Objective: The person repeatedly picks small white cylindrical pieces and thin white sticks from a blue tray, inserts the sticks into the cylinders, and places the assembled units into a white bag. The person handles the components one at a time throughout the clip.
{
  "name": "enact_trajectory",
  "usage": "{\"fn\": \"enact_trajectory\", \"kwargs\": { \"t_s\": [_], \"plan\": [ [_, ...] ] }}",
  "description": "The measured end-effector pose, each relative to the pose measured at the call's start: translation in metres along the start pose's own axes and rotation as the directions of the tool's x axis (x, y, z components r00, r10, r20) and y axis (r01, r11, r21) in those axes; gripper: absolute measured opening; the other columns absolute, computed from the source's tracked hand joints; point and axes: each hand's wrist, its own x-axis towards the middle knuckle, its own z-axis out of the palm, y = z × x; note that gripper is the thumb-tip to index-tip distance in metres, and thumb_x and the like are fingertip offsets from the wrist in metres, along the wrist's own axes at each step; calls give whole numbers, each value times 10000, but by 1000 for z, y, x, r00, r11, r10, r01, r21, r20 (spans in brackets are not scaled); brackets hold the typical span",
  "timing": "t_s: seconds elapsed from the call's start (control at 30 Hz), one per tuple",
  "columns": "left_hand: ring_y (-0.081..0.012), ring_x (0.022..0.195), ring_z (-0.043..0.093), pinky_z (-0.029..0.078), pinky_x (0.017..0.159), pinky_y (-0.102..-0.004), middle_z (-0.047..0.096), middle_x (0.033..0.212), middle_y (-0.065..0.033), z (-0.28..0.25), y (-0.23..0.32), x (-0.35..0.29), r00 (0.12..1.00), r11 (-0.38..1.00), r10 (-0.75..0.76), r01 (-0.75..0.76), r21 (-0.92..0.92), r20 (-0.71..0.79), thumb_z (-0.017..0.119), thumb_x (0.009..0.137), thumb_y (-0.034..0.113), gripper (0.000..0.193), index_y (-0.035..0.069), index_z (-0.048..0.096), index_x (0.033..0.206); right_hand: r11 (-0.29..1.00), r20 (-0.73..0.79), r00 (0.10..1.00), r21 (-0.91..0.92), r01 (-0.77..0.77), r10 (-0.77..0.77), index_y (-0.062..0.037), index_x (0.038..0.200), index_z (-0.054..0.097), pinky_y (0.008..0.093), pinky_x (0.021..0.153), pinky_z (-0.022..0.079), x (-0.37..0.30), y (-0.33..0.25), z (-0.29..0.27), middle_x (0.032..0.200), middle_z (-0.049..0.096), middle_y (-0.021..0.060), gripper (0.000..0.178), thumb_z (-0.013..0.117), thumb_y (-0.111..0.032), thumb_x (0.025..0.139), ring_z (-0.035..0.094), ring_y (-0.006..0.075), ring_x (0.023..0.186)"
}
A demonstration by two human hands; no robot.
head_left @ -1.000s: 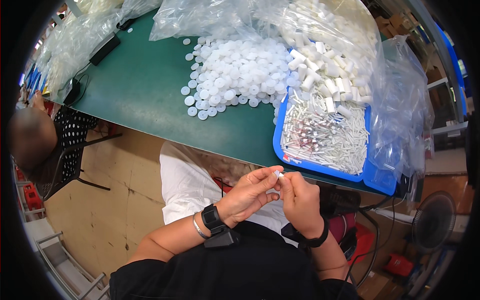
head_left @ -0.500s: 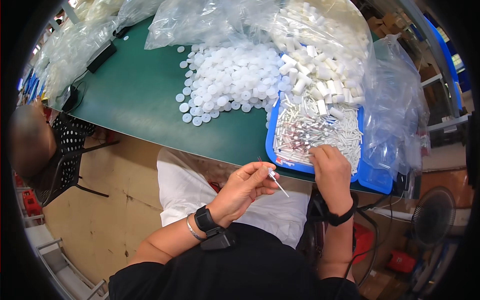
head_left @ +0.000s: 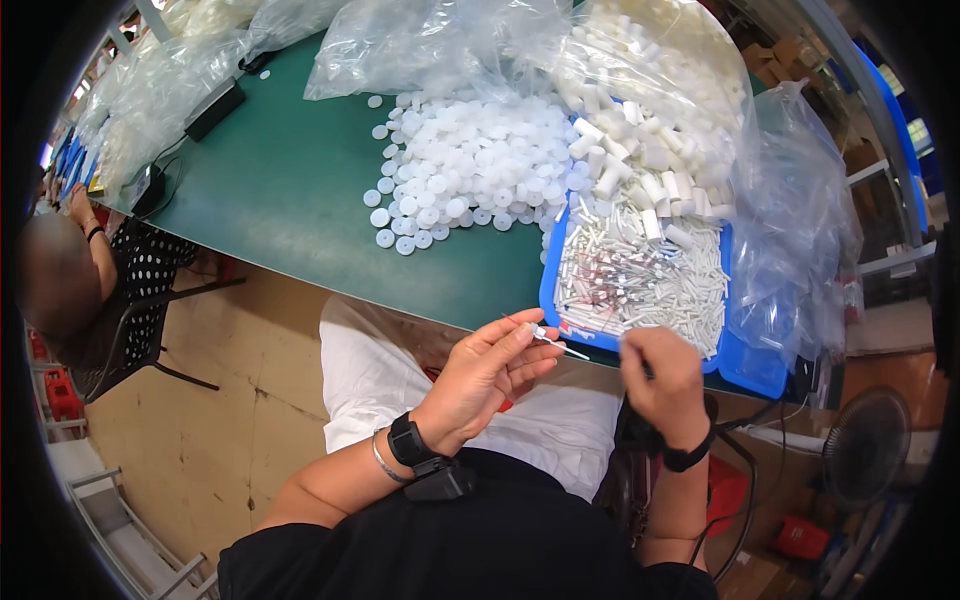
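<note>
Between the thumb and fingertips of my left hand [head_left: 488,372] is a small white part with thin reddish leads and a slim white tube [head_left: 572,351]. That tube points right, toward the front of a blue tray [head_left: 548,285]. Inside the tray lie many short white tubes [head_left: 690,290] and, among them, small parts with reddish and dark leads [head_left: 615,268]. My right hand [head_left: 665,385] is closed, its fingers curled in together, just off the tray's front edge. What its fingertips hold, if anything, is hidden.
Translucent white discs [head_left: 460,160] lie heaped on the green table [head_left: 290,170]. Behind the tray, thick white cylinders [head_left: 650,150] spill from a clear plastic bag [head_left: 430,50]. At right are another plastic bag [head_left: 790,220] and a fan [head_left: 868,445]. A person [head_left: 65,270] sits far left.
My right hand has drawn back from the tray toward me, its fingers curling in. In my left hand the white part has turned, its tube now lying flatter. The seated person's hand has come into view.
</note>
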Motion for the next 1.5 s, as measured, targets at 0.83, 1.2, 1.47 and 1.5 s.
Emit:
{"fn": "enact_trajectory", "kwargs": {
  "t_s": [0.83, 1.2, 1.47, 1.5],
  "plan": [
    [-206, 1145, 592, 484, 987, -339, 556, 1319, -141, 10, -5, 6, 993, 985, -10, -10, 170, 120, 513, 1010, 198, 419, -5, 437, 1368, 806, 402, 860, 365, -466, 315, 17, 968, 623, 289, 570, 513, 24, -5, -6, 854, 681, 121, 178, 539, -140, 983, 635, 171, 597],
    [-107, 954, 652, 532, 857, -241, 638, 1162, -85, -11, -19, 17, 970, 986, -161, 165, -10, 185, 497, 1021, 278, 392, 24, 489, 1320, 921, 55, 989, -373, -109, 139, -22, 1072, 623, 463, 797, 487, 39, 158, -14, 1026, 636, 212, 244, 602, -63, 833, 595, 414, 944],
    [-69, 947, 608, 504, 861, -220, 621, 1163, -50, -4, -9, 4, 967, 998, -60, 62, -3, 248, 481, 1027, 311, 405, 33, 489, 1322, 830, 60, 869, 269, -488, 491, 23, 976, 538, 265, 598, 467, 42, 32, -30, 733, 554, 79, 96, 582, -42, 922, 570, 128, 630],
    [-66, 958, 600, 496, 859, -220, 618, 1162, -40, 0, -7, 2, 965, 998, -55, 56, 2, 257, 484, 1025, 316, 402, 42, 494, 1320, 812, 91, 868, 318, -489, 488, 21, 977, 531, 243, 608, 477, 37, 16, -28, 749, 568, 72, 96, 589, -19, 912, 576, 117, 632]
  ]
}}
